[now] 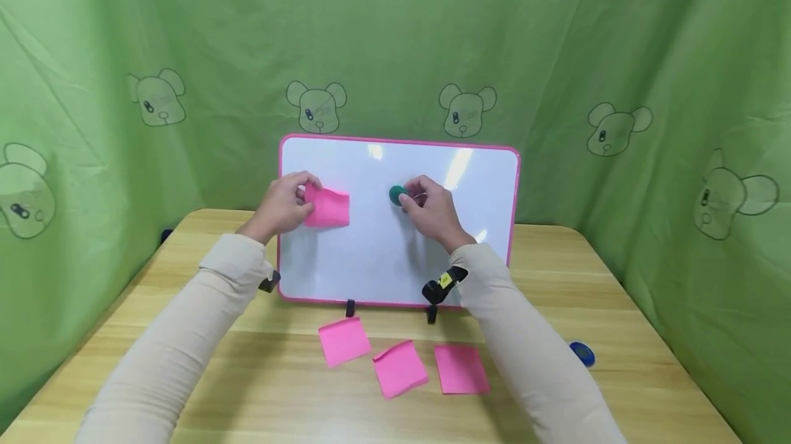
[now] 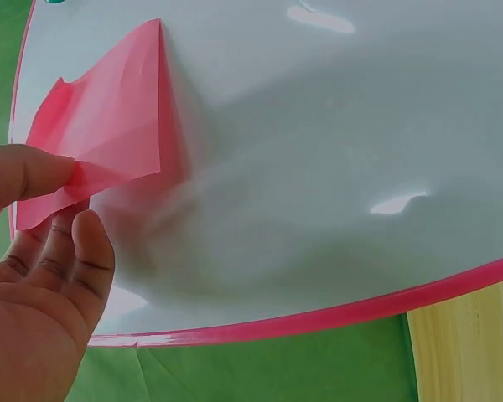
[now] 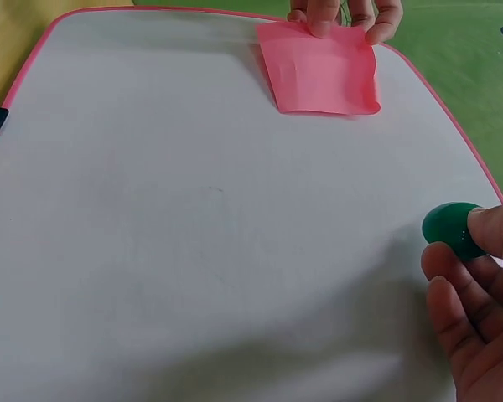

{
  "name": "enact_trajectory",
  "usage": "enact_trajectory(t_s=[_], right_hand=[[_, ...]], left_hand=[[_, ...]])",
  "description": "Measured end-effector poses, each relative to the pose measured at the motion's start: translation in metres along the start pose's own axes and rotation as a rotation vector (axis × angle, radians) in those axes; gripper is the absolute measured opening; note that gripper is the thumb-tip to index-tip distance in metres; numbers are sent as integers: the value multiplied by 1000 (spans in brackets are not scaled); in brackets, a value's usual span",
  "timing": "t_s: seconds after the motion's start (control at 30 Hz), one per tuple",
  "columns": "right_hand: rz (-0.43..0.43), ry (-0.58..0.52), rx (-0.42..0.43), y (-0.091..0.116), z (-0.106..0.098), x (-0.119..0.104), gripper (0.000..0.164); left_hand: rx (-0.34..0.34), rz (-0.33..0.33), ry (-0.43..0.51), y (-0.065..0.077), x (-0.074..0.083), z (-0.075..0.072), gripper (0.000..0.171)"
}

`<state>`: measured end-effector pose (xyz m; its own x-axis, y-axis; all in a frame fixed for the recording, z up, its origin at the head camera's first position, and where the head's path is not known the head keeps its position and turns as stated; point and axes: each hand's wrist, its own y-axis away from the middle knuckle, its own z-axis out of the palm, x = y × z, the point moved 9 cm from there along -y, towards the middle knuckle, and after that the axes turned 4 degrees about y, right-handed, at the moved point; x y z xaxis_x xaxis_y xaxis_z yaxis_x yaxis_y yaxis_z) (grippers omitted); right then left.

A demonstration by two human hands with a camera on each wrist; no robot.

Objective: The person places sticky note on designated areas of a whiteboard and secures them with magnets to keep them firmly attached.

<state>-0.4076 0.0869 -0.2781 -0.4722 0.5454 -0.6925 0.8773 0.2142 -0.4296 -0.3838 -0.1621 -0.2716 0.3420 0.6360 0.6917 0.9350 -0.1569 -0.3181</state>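
Note:
My left hand [image 1: 285, 205] pinches the left edge of a pink sticky note [image 1: 329, 209] in front of the left part of a whiteboard [image 1: 371, 259]. The left wrist view shows the thumb on the near face of the note [image 2: 121, 117], with its free end standing off the board. In my right hand [image 1: 432, 211] a round green magnet [image 1: 397, 195] is pinched between thumb and fingers, close to the board's upper middle. The right wrist view has the magnet [image 3: 451, 228] at the right, the note [image 3: 323, 71] at the top.
On the wooden table [image 1: 278, 389] before the board lie three pink sticky notes: a left one [image 1: 344, 342], a middle one [image 1: 400, 369] and a right one [image 1: 461, 369]. A blue round object [image 1: 582, 353] sits beyond my right forearm. Black feet [image 1: 350, 308] prop the board. Green curtain [image 1: 395, 39] surrounds the table.

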Motion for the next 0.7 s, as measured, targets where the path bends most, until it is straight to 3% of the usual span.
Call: enact_trajectory(t_s=[0.3,0.7], right_hand=[[-5,5,0,-5,5,-2,13],[-11,3,-10,-10,11,-6,14]], left_hand=[[25,18,22,-5,1,-2,26],[35,-14,35,-9,2,-4,21]])
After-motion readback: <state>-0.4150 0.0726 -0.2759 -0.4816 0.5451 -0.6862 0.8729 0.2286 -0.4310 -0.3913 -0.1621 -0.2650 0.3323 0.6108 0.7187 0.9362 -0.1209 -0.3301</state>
